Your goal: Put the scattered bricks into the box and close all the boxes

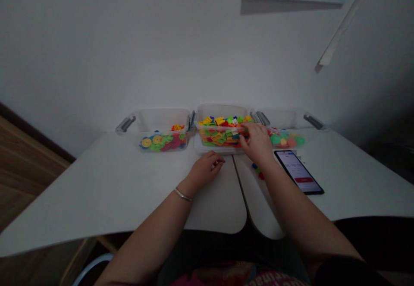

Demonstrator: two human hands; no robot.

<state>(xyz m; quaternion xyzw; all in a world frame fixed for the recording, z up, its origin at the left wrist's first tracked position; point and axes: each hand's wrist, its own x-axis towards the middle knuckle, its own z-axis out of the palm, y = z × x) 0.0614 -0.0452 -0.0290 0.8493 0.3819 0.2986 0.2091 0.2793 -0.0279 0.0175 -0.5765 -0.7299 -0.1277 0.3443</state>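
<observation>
Near the table's middle my left hand (206, 168) rests with loosely bent fingers, a gap between thumb and fingers, and nothing visible in it. My right hand (258, 142) is at the front right of the middle clear plastic box (223, 110). Its index finger reaches over the rim and the thumb is lower, apart from it, by the front wall; I see no piece between them. Small colourful plastic building blocks (223, 136) fill much of this box. A few joined blue, green and red blocks (258, 171) lie on the table, partly hidden by my right forearm.
A left clear box (163, 115) holds round and gear-like pieces (157, 140). In the right clear box (280, 115) are round coloured pieces (287, 140). A lit phone (299, 171) lies right of my forearm. A seam (239, 180) divides the white tabletop (129, 191); a wall stands behind.
</observation>
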